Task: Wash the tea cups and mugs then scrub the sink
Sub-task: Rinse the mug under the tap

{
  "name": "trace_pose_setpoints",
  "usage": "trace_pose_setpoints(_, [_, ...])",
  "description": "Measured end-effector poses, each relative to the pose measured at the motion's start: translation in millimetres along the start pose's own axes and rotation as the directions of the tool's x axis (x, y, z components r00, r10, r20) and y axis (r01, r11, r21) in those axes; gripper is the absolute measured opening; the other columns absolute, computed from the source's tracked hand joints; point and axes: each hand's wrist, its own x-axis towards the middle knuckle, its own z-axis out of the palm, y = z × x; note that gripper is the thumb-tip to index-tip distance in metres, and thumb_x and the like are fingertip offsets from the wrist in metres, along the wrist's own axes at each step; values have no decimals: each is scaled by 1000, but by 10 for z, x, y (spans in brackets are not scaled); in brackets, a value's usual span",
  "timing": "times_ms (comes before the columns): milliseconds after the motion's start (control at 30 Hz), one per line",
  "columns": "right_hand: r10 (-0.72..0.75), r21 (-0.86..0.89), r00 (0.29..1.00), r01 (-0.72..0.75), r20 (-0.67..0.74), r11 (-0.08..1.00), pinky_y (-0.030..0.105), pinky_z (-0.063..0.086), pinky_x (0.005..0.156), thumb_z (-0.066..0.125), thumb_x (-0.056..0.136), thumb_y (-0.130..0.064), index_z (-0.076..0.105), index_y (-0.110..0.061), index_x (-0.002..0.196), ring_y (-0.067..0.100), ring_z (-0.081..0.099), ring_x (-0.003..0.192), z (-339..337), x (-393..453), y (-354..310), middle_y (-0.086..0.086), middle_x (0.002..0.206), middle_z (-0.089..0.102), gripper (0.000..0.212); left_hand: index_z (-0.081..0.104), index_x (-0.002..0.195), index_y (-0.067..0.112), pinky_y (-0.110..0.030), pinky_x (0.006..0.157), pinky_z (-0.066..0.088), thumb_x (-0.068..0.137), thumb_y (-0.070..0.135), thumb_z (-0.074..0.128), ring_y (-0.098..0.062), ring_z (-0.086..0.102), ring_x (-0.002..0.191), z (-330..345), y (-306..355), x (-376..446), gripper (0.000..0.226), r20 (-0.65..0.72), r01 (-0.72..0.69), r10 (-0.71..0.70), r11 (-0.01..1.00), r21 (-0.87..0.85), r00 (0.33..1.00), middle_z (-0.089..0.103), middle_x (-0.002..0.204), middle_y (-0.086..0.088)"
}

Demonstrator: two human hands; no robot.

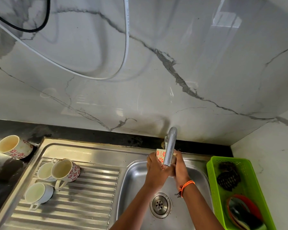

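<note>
Red-flower cup (160,157) upright under tap, 3 mugs (62,170) tipped on drainboard, w/ steel sink (136,178) basin.

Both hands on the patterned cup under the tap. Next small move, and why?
Probably keep the cup under the tap's spout and rub round it before setting it down. Both the left hand and right hand grip it over the sink basin, and whether water runs cannot be told. Four more cups wait: three on the drainboard, one on the counter.
</note>
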Motion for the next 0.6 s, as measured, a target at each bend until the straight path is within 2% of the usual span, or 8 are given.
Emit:
trace_pose_setpoints(33, [2, 14, 1000, -2, 2, 1000, 48, 59, 95, 45, 104, -55, 68, -14, 124, 33, 74, 102, -19, 5, -4, 20, 106, 77, 51, 44, 121, 22, -25, 81, 56, 61, 56, 78, -20, 59, 110, 18, -29, 54, 77, 30, 32, -31, 998, -51, 999, 50, 118, -2])
trace_pose_setpoints(100, [0, 38, 1000, 0, 7, 999, 37, 59, 75, 45, 104, -53, 70, -13, 117, 30, 74, 92, -72, -2, -17, 19, 100, 78, 49, 54, 118, 23, -22, 75, 57, 69, 43, 90, -18, 69, 98, 23, 5, 128, 64, 127, 113, -93, 981, -160, 987, 67, 110, -5])
trace_pose_setpoints(133, [1, 70, 1000, -1, 13, 998, 36, 58, 73, 45, 104, -53, 71, -12, 116, 31, 74, 90, -91, -27, -23, 19, 99, 78, 50, 61, 116, 23, -21, 73, 57, 69, 45, 91, -16, 72, 91, 5, 27, 157, 60, 172, 156, -123, 968, -197, 977, 73, 103, -4])
trace_pose_setpoints(200, [0, 135, 999, -5, 43, 991, 40, 58, 78, 41, 104, -56, 71, -13, 118, 33, 74, 96, -146, -66, 2, 19, 102, 79, 54, 68, 116, 22, -24, 72, 58, 62, 59, 89, -13, 75, 83, -43, 61, 165, 69, 240, 197, -133, 943, -268, 962, 79, 93, 0])
trace_pose_setpoints(333, [-6, 234, 997, -13, 78, 972, 45, 57, 84, 31, 106, -59, 69, -14, 125, 33, 72, 101, -186, -74, 71, 17, 105, 79, 62, 67, 123, 10, -26, 70, 56, 100, 46, 68, -12, 70, 73, -46, 73, 92, 43, 326, 278, -144, 868, -411, 934, 75, 86, 0])
trace_pose_setpoints(400, [-2, 212, 997, -14, 74, 977, 47, 57, 87, 32, 106, -59, 68, -15, 125, 35, 72, 103, -186, -46, 65, 18, 106, 78, 61, 67, 124, 10, -26, 69, 56, 106, 41, 62, -12, 70, 72, -34, 90, 81, 36, 301, 308, -190, 857, -413, 934, 76, 87, -2])
trace_pose_setpoints(500, [30, 197, 999, -37, 42, 980, 54, 55, 97, 34, 108, -58, 67, -26, 124, 37, 71, 108, -162, -43, 36, 19, 112, 76, 48, 71, 116, 15, -27, 70, 57, 100, 43, 71, -13, 71, 73, -26, 117, 88, 32, 315, 298, -170, 857, -421, 934, 76, 90, -5])
trace_pose_setpoints(600, [-36, 119, 996, 46, -85, 992, 53, 55, 97, 39, 112, -43, 63, -36, 118, 32, 71, 100, -130, -19, -32, 10, 107, 74, 26, 73, 109, 18, -28, 71, 56, 68, 57, 88, -11, 72, 72, -70, 184, 68, 58, 356, 327, -169, 832, -448, 919, 77, 85, 0])
